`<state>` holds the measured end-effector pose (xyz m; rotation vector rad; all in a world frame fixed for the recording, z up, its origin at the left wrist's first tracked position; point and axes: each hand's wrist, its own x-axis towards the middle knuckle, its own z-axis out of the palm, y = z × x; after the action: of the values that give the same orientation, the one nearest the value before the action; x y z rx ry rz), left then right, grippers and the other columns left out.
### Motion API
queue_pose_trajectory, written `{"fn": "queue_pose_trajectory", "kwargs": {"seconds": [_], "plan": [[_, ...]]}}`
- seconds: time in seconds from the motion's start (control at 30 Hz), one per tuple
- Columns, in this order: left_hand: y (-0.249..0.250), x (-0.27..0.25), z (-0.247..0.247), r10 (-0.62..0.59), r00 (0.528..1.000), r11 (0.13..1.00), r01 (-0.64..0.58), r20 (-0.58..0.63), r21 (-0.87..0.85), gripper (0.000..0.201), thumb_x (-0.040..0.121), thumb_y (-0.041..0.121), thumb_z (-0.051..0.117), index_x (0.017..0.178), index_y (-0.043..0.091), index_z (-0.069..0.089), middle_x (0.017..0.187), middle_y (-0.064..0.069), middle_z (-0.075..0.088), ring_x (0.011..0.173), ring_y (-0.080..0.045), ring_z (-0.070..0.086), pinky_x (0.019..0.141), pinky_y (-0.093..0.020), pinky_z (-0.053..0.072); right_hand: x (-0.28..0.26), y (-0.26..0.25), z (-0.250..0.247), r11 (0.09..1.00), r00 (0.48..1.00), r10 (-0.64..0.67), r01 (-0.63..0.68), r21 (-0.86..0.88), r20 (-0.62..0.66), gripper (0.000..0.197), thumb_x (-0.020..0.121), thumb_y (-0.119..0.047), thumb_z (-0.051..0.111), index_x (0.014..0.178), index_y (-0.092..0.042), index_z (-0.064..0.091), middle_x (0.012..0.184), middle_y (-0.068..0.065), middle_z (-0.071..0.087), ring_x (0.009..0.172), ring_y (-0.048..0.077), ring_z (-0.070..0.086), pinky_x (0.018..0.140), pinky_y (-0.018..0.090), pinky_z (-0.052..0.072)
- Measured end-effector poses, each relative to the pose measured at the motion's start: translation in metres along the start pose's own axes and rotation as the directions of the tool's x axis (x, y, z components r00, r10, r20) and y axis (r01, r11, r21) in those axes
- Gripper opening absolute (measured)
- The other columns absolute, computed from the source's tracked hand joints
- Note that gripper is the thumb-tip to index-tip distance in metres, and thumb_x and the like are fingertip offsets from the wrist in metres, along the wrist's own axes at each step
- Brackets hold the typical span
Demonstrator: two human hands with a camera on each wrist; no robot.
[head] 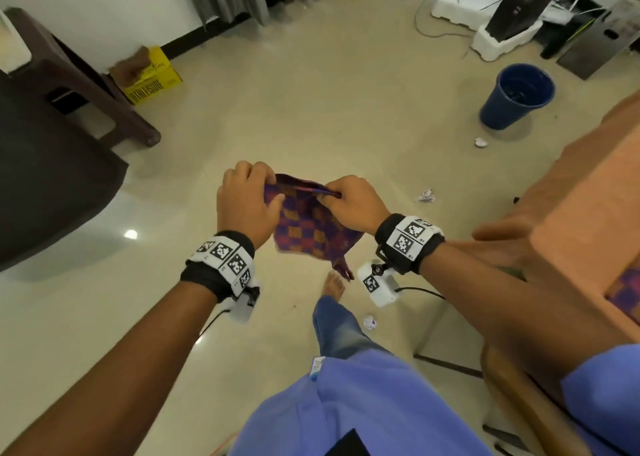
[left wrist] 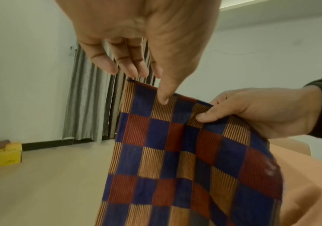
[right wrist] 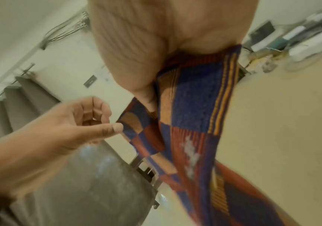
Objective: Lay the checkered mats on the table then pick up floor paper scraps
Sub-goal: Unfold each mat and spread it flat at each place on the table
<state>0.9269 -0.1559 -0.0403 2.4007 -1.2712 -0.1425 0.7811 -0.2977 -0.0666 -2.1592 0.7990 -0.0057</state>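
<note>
I hold a checkered mat (head: 311, 234) of blue, red and orange squares in the air above the floor. My left hand (head: 273, 192) grips its top left corner, thumb on the front (left wrist: 163, 97). My right hand (head: 329, 196) pinches the top edge further right (left wrist: 206, 113). The mat (left wrist: 175, 160) hangs down, partly folded (right wrist: 191, 114). A second checkered mat (head: 627, 289) lies on the orange-covered table (head: 571, 213) at my right. Crumpled paper scraps lie on the floor: one (head: 480, 142) near the bucket, one (head: 425, 195) by the table, one (head: 370, 322) beside my foot.
A blue bucket (head: 516, 95) stands on the floor at the far right. A yellow box (head: 152, 75) sits by the wall, next to a dark stool (head: 69, 75). Dark furniture (head: 45, 178) fills the left side. Foam blocks and cables (head: 485, 16) lie at the back.
</note>
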Motion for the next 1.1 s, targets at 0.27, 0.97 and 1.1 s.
{"fn": "queue_pose_trajectory", "kwargs": {"seconds": [0.27,0.97,1.1], "plan": [[0.057,0.115,0.055,-0.158,0.837,0.682,0.476,0.523,-0.556,0.031,0.091,0.039,0.057,0.117,0.022,0.056,0.101,-0.006,0.066,0.079,-0.021,0.072,0.070,-0.036,0.057,0.090,0.028,-0.052,0.942,0.986,0.159,-0.134,0.309,-0.057,0.022,0.089,-0.019,0.063,0.067,-0.017,0.068,0.064,0.008,0.068,0.059,0.023,0.063,0.061,0.033,0.051],[0.299,0.417,0.143,0.399,0.567,0.683,0.340,0.720,-0.646,0.025,0.087,-0.002,0.056,0.107,0.005,0.068,0.092,-0.018,0.074,0.084,-0.028,0.073,0.072,-0.035,0.061,0.170,0.177,-0.312,0.392,0.783,0.579,-0.022,0.920,-0.228,0.018,0.085,0.005,0.066,0.102,0.005,0.071,0.086,0.015,0.075,0.075,0.021,0.073,0.067,0.024,0.058],[0.356,0.443,0.159,0.457,0.491,0.699,0.317,0.742,-0.641,0.023,0.088,-0.003,0.054,0.099,0.010,0.069,0.091,-0.020,0.072,0.080,-0.028,0.072,0.067,-0.032,0.060,0.163,0.211,-0.347,0.340,0.710,0.638,0.089,0.936,-0.299,0.019,0.085,0.006,0.063,0.101,0.001,0.073,0.082,0.012,0.075,0.073,0.020,0.072,0.066,0.024,0.058]]}}
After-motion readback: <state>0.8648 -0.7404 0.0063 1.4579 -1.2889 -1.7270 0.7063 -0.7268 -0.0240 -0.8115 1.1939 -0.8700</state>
